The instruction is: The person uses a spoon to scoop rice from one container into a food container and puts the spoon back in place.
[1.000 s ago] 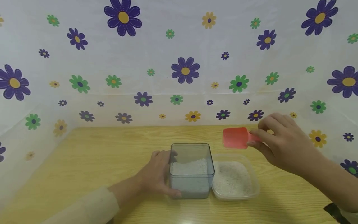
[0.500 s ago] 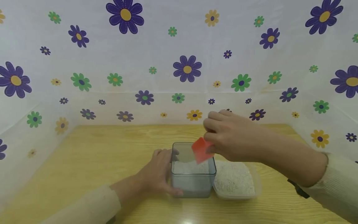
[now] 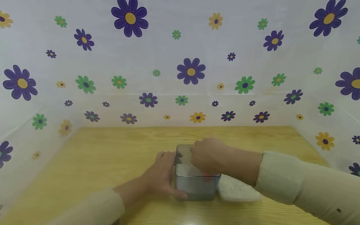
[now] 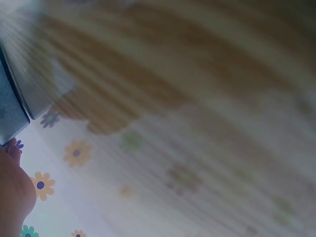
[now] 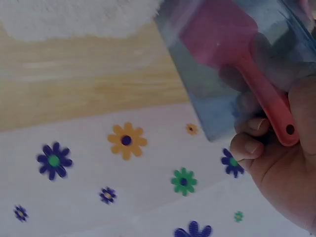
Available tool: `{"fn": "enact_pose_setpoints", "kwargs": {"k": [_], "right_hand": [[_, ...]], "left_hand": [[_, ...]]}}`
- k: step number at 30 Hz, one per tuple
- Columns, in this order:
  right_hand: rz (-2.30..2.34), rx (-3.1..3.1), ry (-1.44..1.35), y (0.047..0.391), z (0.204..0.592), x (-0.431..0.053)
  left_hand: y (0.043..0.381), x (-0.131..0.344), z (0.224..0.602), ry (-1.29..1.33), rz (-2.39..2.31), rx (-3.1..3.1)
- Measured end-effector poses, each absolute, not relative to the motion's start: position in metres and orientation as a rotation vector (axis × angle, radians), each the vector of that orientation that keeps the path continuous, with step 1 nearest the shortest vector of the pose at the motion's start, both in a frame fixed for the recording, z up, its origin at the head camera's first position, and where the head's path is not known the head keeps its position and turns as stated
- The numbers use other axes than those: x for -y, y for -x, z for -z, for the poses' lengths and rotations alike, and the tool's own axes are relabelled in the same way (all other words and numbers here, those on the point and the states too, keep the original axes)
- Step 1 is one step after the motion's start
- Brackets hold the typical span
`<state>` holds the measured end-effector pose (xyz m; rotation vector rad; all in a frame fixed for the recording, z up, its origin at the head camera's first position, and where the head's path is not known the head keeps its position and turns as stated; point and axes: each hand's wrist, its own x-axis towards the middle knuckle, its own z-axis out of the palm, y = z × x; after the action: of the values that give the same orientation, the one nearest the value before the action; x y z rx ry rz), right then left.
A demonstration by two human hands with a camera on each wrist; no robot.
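A clear grey square container (image 3: 195, 189) stands on the table with white, powdery or grainy stuff (image 3: 186, 170) inside. Around its left side my left hand (image 3: 161, 176) holds it, thumb at the front and fingers toward the back. My right hand (image 3: 209, 154) reaches into the container's open top, gripping a red scoop (image 5: 269, 98) by the handle. In the right wrist view the scoop's blade shows through the container wall; from the head it is mostly hidden. Only part of the left hand (image 4: 15, 192) appears at the edge of the left wrist view.
Touching or close to the container's right side is a low clear tub (image 3: 239, 199) of the same-looking white stuff, partly covered by the right forearm. A wood-grain table (image 3: 121, 147) lies beneath. Flower-patterned white sheeting (image 3: 157, 84) rises behind and at both sides.
My right hand has swung left from above the tub and gone down into the container with the scoop, which tilted on the way. The left hand keeps its hold.
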<state>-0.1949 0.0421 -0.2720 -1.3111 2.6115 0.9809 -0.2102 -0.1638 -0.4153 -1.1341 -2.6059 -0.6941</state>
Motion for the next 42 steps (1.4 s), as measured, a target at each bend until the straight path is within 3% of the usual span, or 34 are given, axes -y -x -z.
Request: {"fn": "enact_pose_setpoints", "kwargs": {"k": [10, 30, 42], "right_hand": [[-0.634, -2.641, 1.566, 0.21, 0.29, -0.073], [0.162, -2.666, 1.595, 0.216, 0.31, -0.087], [0.333, -2.828, 1.599, 0.204, 0.316, -0.103]], "left_hand": [[0.205, 0.16, 0.407, 1.117, 0.712, 2.635], [0.207, 0.164, 0.414, 1.142, 0.707, 2.603], [0.207, 0.162, 0.415, 1.145, 0.713, 2.58]]}}
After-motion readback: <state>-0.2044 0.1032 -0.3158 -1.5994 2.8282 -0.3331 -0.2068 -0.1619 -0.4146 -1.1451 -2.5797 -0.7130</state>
